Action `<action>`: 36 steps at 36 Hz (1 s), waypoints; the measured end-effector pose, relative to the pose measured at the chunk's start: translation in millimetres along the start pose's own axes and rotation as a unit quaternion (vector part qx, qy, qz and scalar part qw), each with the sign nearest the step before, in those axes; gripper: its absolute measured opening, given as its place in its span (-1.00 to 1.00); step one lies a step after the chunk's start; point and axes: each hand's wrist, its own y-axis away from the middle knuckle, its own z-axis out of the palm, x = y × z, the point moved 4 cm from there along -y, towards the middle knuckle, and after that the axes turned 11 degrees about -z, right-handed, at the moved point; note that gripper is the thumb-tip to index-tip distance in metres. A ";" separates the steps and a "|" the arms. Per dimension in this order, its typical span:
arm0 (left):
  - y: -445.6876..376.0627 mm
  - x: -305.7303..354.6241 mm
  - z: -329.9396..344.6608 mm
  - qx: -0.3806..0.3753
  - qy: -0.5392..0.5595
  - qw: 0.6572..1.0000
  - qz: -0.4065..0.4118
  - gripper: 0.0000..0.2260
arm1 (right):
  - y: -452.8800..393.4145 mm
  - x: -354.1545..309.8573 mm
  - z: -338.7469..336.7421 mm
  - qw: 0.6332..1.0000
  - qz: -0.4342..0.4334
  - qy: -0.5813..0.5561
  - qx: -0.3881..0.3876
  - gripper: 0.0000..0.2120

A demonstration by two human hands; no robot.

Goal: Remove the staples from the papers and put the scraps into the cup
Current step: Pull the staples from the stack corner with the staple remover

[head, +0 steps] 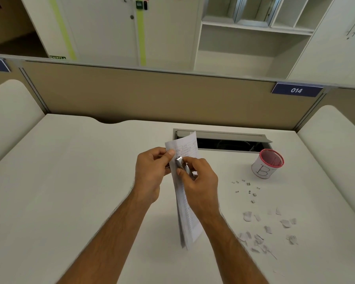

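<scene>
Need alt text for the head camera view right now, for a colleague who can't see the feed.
Over a white desk, a person's left hand holds up a stapled set of papers while the right hand works a metal staple remover at its top corner. To the right, pulled staples and torn paper scraps lie on the desk near a red mesh cup marked B.

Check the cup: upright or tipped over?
Upright. The cup stands on its base on the desk, its red rim facing up and the letter B on its side.

Office cubicle, white desk (90, 181), tan partition (152, 95) with number plate (296, 90), cable hatch (223, 140), shelving (254, 42) behind
</scene>
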 end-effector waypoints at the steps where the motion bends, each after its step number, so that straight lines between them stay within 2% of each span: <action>1: -0.1 0.3 0.0 -0.001 0.000 1.000 -0.001 -0.90 | -0.3 -0.1 0.1 1.000 -0.001 0.002 -0.001 -0.78; 14: -1.4 2.1 -0.4 -0.003 -0.022 1.000 0.013 -0.87 | -3.0 -2.0 -0.8 1.000 -0.009 0.020 -0.008 -0.74; 22: 0.8 -2.2 0.0 -0.006 -0.049 0.999 0.014 -0.85 | 0.3 -6.4 -0.2 0.997 0.005 -0.064 0.031 -0.81; 27: 1.8 -2.4 -2.1 0.011 -0.017 1.000 0.020 -0.85 | -11.2 -7.2 -4.4 0.999 -0.018 -0.029 0.018 -0.78; 36: -2.9 6.2 -4.6 0.002 0.002 1.000 0.027 -0.84 | -3.5 -4.4 -2.5 0.999 -0.016 -0.029 0.010 -0.78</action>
